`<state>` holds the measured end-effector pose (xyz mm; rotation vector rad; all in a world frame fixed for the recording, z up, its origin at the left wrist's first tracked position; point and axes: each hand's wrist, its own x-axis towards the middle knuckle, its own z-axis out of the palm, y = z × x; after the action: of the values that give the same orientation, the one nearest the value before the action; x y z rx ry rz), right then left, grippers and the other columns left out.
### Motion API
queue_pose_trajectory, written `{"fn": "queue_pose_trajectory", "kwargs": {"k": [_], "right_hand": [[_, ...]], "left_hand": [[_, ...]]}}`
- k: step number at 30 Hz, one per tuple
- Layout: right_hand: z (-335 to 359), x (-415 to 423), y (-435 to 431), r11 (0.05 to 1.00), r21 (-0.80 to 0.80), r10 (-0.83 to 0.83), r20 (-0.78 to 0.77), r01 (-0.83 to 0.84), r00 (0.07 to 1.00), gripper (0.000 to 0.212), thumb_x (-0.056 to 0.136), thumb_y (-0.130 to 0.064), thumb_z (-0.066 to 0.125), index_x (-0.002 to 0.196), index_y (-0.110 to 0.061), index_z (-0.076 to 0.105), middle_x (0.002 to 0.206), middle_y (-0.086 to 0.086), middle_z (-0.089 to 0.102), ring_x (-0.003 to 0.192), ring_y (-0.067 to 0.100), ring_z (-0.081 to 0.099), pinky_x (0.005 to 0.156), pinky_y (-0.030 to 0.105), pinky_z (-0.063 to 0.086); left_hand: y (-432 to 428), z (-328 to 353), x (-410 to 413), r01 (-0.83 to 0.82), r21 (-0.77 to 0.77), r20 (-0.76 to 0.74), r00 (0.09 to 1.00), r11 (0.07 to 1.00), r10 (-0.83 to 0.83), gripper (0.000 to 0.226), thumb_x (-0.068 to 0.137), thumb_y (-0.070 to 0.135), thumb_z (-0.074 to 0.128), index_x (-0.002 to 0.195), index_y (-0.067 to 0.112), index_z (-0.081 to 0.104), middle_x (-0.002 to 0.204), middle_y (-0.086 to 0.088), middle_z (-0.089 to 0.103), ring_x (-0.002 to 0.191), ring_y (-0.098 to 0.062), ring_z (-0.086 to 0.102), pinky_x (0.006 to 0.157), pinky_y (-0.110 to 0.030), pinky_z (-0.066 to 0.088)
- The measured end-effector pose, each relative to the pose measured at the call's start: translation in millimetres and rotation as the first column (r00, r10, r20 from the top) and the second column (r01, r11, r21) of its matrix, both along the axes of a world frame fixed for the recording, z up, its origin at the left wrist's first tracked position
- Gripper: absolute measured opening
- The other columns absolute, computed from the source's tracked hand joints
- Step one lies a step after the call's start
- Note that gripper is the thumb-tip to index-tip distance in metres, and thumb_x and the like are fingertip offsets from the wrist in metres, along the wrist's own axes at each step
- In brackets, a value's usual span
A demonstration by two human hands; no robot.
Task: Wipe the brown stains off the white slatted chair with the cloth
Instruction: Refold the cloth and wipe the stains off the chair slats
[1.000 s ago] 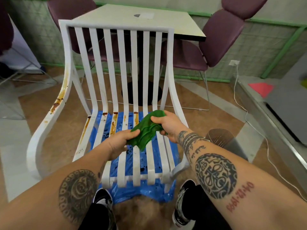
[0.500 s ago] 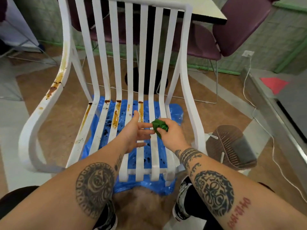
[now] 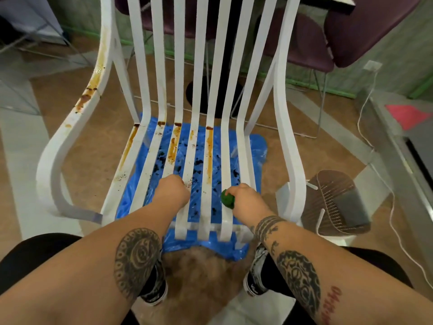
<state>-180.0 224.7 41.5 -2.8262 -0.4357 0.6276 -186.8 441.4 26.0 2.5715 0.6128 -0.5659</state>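
A white slatted chair (image 3: 284, 146) stands in front of me. Brown stains (image 3: 173, 146) run down several seat slats near the backrest and along the left armrest (image 3: 90, 95). My right hand (image 3: 246, 199) grips a bunched green cloth (image 3: 227, 199) over the right seat slats near the front edge. My left hand (image 3: 173, 191) rests on the middle-left seat slats, fingers curled under and out of sight, nothing visible in it.
A blue plastic sheet (image 3: 255, 148) with dark spots lies on the floor under the chair. A brown wire basket (image 3: 337, 202) sits to the right. A table and purple chairs (image 3: 365, 31) stand behind. A white cable (image 3: 396, 231) runs along the floor at right.
The view moved closer to the seat. The hands parted: the left let go of the cloth and settled on the slats, while the right balled the cloth up and lowered it to the right slats.
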Motion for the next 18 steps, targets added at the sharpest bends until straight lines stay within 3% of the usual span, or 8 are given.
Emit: {"fn": "queue_pose_trajectory", "kwargs": {"k": [3, 7, 11, 13, 18], "right_hand": [[5, -15, -3, 0.998, -0.046, 0.043, -0.031, -0.045, 0.999, 0.049, 0.084, 0.004, 0.057, 0.127, -0.02, 0.06, 0.12, 0.01, 0.052, 0.104, 0.032, 0.06, 0.084, 0.034, 0.048], [0, -34, 0, 1.0, 0.015, -0.022, 0.028, 0.022, 0.999, 0.049, 0.087, 0.003, 0.056, 0.129, -0.022, 0.058, 0.114, 0.008, 0.047, 0.097, 0.033, 0.061, 0.088, 0.038, 0.054], [-4, -17, 4, 0.995, 0.068, -0.074, 0.099, 0.067, 0.992, 0.042, 0.086, 0.003, 0.057, 0.116, -0.024, 0.068, 0.103, 0.005, 0.047, 0.091, 0.032, 0.061, 0.085, 0.039, 0.056], [-5, -2, 9, 0.996, 0.061, -0.078, 0.123, 0.071, 0.989, 0.038, 0.088, 0.001, 0.057, 0.115, -0.022, 0.068, 0.107, 0.009, 0.051, 0.091, 0.033, 0.061, 0.085, 0.039, 0.056], [-11, 42, 20, 0.995, 0.006, -0.095, 0.153, 0.096, 0.984, 0.034, 0.091, -0.01, 0.059, 0.123, -0.022, 0.064, 0.113, 0.011, 0.054, 0.097, 0.032, 0.061, 0.078, 0.037, 0.055]], "left_hand": [[1, 1, -1, 0.049, 0.024, -0.052, 0.998, 0.998, -0.048, 0.024, 0.093, 0.006, 0.057, 0.116, 0.008, 0.065, 0.104, -0.013, 0.067, 0.069, -0.023, 0.059, 0.061, -0.031, 0.053], [4, 6, 0, 0.116, 0.108, -0.086, 0.991, 0.987, -0.107, 0.007, 0.089, 0.005, 0.059, 0.089, 0.007, 0.066, 0.075, -0.008, 0.061, 0.056, -0.02, 0.054, 0.049, -0.03, 0.05], [10, 10, 7, 0.179, 0.143, -0.131, 0.978, 0.973, -0.161, 0.018, 0.085, 0.016, 0.069, 0.068, 0.012, 0.064, 0.06, -0.003, 0.059, 0.048, -0.02, 0.055, 0.055, -0.031, 0.061], [14, 12, 15, 0.167, 0.122, -0.148, 0.978, 0.978, -0.148, 0.02, 0.082, 0.023, 0.075, 0.069, 0.01, 0.067, 0.057, -0.003, 0.064, 0.044, -0.018, 0.06, 0.053, -0.03, 0.061], [22, 13, 53, 0.111, 0.117, 0.029, 0.993, 0.987, -0.115, 0.018, 0.09, 0.024, 0.068, 0.079, 0.009, 0.068, 0.071, -0.007, 0.066, 0.055, -0.024, 0.06, 0.063, -0.037, 0.063]]}}
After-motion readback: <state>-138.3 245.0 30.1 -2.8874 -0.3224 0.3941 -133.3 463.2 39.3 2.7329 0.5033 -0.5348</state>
